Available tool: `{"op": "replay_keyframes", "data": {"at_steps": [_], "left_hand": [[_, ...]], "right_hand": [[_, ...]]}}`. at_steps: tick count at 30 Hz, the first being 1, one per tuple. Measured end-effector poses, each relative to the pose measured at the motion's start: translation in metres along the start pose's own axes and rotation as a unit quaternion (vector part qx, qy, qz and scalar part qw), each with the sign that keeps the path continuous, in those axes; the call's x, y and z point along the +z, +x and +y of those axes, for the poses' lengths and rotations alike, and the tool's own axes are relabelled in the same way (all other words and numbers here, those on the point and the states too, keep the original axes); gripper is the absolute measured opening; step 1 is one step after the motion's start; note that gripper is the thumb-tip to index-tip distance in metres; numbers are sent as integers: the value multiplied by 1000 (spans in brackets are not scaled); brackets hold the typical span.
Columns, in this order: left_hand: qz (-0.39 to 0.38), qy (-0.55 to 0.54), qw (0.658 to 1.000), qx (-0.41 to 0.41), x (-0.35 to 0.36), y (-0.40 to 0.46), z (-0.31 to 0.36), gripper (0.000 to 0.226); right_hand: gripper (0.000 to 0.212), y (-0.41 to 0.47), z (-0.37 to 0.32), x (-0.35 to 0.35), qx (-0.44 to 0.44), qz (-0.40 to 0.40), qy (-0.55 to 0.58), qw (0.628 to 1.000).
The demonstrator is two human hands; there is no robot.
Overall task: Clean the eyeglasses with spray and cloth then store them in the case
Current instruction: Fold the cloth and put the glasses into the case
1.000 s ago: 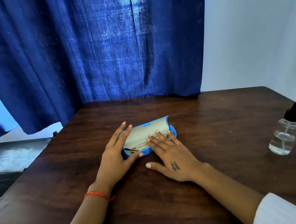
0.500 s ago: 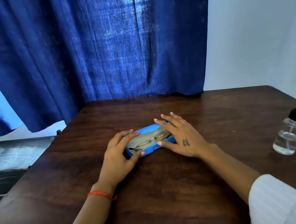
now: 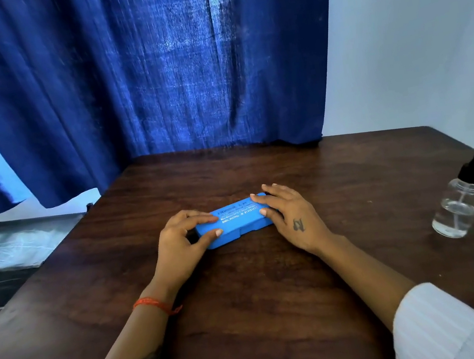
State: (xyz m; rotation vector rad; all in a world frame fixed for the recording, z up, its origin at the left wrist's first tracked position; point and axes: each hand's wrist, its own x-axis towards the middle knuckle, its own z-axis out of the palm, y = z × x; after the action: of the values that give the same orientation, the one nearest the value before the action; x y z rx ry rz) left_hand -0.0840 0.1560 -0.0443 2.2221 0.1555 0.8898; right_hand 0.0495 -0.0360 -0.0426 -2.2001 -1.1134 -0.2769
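Note:
A blue eyeglass case [image 3: 237, 221] lies closed in the middle of the dark wooden table [image 3: 264, 299], printed lid facing up. My left hand [image 3: 182, 245] grips its left end, thumb on the front edge and fingers on the lid. Over the case's right end rests my right hand [image 3: 290, 217], fingers on the lid and thumb at the front. The eyeglasses and the cloth are hidden from view. A clear spray bottle [image 3: 462, 199] with a black pump top stands far right on the table, away from both hands.
A dark blue curtain [image 3: 151, 78] hangs behind the table's far edge. A white wall [image 3: 424, 35] runs along the right. To the left, below table level, sits a grey metal surface [image 3: 13, 242].
The case lid came down: a second ago it stood open with the glasses and lining showing, now it is closed. My right hand moved from the front onto the case's right end.

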Motion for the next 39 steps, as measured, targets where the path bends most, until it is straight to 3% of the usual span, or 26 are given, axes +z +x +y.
{"op": "replay_keyframes", "data": {"at_steps": [4, 13, 19, 22, 25, 32, 39], "left_hand": [[-28, 11, 999, -28, -2, 1, -1, 36], [-52, 17, 998, -27, -2, 1, -2, 36], [-87, 58, 995, -3, 0, -3, -1, 43], [-99, 48, 994, -4, 3, -1, 4, 46], [-109, 32, 994, -4, 10, 2, 13, 47], [-207, 1, 978, 28, 52, 23, 38, 52], [-243, -48, 969, 18, 94, 24, 67, 56]], "right_hand": [[34, -1, 0, 1, -1, 15, 17, 1000], [36, -3, 0, 1, 10, 0, 13, 1000], [57, -1, -3, -9, 14, -92, 6, 996], [52, -1, 3, -14, 2, -71, 0, 997], [60, -8, 12, -26, -1, -71, -17, 997], [68, -43, 45, -70, 32, -70, -99, 992], [63, -82, 60, -101, 76, -16, -137, 987]]}}
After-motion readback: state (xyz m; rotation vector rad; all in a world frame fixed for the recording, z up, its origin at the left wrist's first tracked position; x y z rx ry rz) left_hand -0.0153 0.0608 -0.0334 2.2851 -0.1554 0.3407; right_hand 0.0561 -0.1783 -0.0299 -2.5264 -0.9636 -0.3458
